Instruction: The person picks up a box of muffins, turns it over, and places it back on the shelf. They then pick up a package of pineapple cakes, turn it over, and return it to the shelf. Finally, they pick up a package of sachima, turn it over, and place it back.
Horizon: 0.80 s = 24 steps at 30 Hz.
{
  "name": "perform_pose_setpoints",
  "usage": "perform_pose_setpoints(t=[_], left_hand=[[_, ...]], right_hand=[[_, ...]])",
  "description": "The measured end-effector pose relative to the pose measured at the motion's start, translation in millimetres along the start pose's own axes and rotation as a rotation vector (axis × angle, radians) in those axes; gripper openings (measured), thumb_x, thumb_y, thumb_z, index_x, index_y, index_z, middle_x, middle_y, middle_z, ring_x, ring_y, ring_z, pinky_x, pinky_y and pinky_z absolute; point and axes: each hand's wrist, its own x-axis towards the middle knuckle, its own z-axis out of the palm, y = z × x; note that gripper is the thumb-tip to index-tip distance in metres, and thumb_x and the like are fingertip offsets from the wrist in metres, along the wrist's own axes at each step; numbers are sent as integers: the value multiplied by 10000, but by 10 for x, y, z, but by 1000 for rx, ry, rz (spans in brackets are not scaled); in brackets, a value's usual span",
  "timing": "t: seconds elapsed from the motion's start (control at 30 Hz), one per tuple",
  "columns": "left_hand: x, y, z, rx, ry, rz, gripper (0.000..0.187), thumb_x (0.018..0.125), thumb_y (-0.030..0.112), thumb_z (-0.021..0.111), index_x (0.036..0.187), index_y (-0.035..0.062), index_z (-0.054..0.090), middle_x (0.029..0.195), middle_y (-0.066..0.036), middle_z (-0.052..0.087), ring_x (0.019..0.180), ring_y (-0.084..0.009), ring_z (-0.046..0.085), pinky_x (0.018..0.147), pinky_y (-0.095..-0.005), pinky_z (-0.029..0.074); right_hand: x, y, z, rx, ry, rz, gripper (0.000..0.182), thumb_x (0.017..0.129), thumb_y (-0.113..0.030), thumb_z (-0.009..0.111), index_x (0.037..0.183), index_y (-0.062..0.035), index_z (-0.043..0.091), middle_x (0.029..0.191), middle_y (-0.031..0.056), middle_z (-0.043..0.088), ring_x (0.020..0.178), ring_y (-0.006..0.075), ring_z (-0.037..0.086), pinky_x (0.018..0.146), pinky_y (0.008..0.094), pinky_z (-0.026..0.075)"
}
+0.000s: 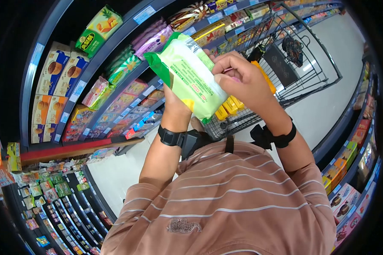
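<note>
Holding green packet point(193, 80) from behind in left hand point(175, 101), slanted lengthwise down rightward, with right hand point(242, 78) curled at its right edge; cannot tell if pinching.

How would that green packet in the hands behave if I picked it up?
The green packet probably flexes at its end, where loose film flares out. Its body looks blocky and filled, so it may keep its shape. Its smooth, shiny-looking surface might feel slightly slippery.

Green packet point(195, 83) in left hand point(172, 98)
</note>
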Motion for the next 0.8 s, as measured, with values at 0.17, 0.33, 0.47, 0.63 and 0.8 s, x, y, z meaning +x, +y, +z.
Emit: perform_pose_setpoints(t=[0.17,0.33,0.47,0.63,0.8], left_hand=[[62,169,-23,78,-50,-68,716,995,584,478,1442,25,457,1365,-213,581,1225,-348,608,1035,-489,518],[97,360,-134,276,0,-107,731,990,586,492,1457,26,451,1382,-217,576,1236,-341,605,1027,-489,525],[180,475,-355,172,42,-174,705,1002,574,482,1460,38,454,1389,-222,572,1236,-348,604,1025,-496,525],[195,557,-394,247,75,-154,721,990,588,496,1460,43,460,1379,-224,582,1228,-365,608,1030,-512,518],[219,582,-488,178,91,-169,706,982,563,531,1456,44,469,1375,-226,585,1232,-379,604,1028,-526,517]], right_hand=[[94,14,25,97,-46,87,147,884,-129,676,956,-1,670,1064,47,608,968,117,609,875,283,488],[237,127,57,159,-92,203,118,906,-93,662,944,18,659,1144,57,601,979,79,585,880,250,468],[338,226,150,238,-114,277,114,910,-104,664,941,6,657,1058,16,618,948,67,579,868,251,462],[435,284,232,212,-126,277,100,921,-109,658,940,-11,655,1004,-16,616,927,58,569,854,249,461],[471,305,254,209,-153,299,102,924,-113,665,954,-15,657,983,-18,620,928,57,567,854,244,461]])
